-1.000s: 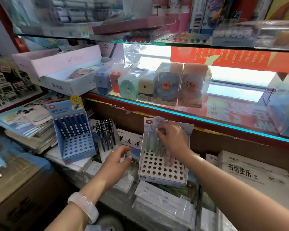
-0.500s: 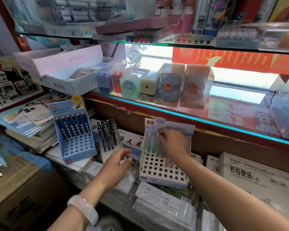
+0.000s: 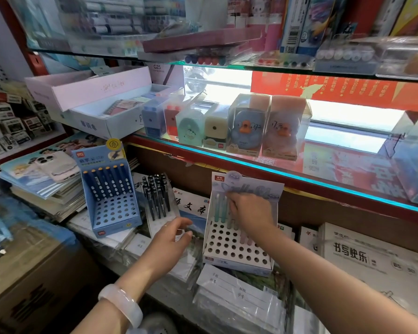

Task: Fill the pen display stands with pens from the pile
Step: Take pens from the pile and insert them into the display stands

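A white pen stand (image 3: 229,249) with a holed base stands at the centre, with a few pastel pens (image 3: 219,208) upright in its back row. My right hand (image 3: 251,213) reaches into that row and pinches the top of one pastel pen. To the left, a blue stand (image 3: 116,213) holds one row of dark blue pens (image 3: 109,182). Between the stands, a pile of black pens (image 3: 156,198) lies in a clear case. My left hand (image 3: 171,237) hovers just below that case, fingers loosely curled, holding nothing I can see.
A glass shelf (image 3: 287,179) with boxed sharpeners overhangs the stands. Stacked notebooks with a phone (image 3: 56,165) lie at the left. White paper boxes (image 3: 372,261) sit at the right, and wrapped booklets (image 3: 237,297) lie in front of the white stand.
My right hand has shifted slightly lower along the back row of pastel pens. My left hand has stayed near the clear case.
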